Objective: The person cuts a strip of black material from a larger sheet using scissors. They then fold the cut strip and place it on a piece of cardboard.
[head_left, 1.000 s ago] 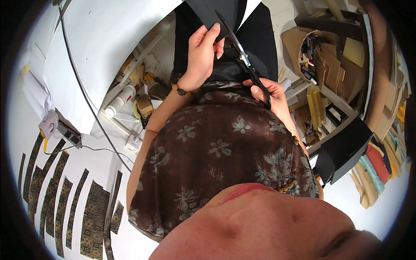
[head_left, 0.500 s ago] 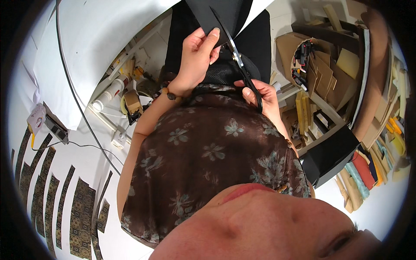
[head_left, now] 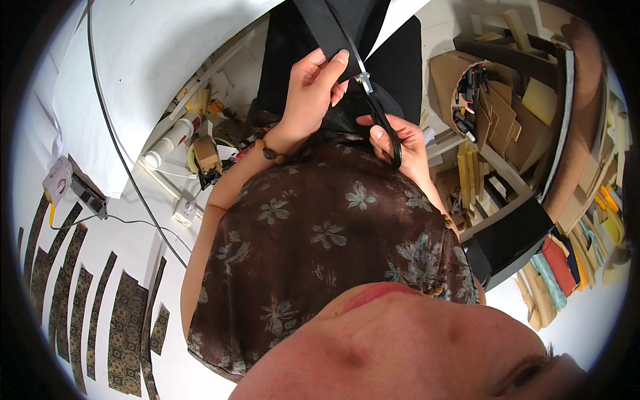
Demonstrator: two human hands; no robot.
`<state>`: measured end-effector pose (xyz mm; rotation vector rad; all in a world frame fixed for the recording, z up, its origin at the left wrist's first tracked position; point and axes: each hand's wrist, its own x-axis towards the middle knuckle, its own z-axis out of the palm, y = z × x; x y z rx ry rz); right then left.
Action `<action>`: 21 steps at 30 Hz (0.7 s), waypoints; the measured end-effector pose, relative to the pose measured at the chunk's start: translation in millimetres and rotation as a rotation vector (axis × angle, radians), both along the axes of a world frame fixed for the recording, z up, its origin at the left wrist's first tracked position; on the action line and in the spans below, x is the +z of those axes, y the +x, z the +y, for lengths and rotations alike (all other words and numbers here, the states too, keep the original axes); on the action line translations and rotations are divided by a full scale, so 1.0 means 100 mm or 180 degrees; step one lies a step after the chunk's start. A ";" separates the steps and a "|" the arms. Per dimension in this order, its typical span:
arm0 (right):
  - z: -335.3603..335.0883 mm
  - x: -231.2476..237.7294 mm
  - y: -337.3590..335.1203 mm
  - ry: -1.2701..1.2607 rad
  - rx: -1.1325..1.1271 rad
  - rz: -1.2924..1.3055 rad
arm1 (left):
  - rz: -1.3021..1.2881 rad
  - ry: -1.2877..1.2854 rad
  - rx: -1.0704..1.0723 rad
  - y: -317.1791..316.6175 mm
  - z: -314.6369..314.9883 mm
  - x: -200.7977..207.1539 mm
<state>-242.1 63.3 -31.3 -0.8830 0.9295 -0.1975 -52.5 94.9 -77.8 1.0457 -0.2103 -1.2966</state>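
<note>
My left hand (head_left: 311,92), thumb against curled fingers, pinches black sheet (head_left: 320,27), probably steadying it; my right hand (head_left: 408,142) curls round scissors (head_left: 377,110), blades pointing far.

Illumination was bright, a soft grey shadow darkened part of the white sheet (head_left: 157,73), metallic highlights showed on the scissors (head_left: 365,81), the central field remained legible, and fisheye curvature ended in black vignetting.
</note>
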 end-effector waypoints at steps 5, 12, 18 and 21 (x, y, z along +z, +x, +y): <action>0.01 0.02 0.00 -0.0041 -0.0034 -0.0051 | -0.0748 -0.0535 0.1699 0.10 -0.19 -0.06; 0.00 0.02 -0.01 0.0006 -0.0043 0.0050 | -0.1738 -0.0372 0.0879 0.18 -0.19 -0.07; 0.00 0.02 0.01 -0.0086 0.0002 0.0063 | -0.1807 0.0064 0.0534 0.20 -0.10 0.06; -0.01 0.02 0.03 -0.0075 0.0039 0.0066 | -0.1505 -0.0089 0.0600 0.22 -0.09 0.02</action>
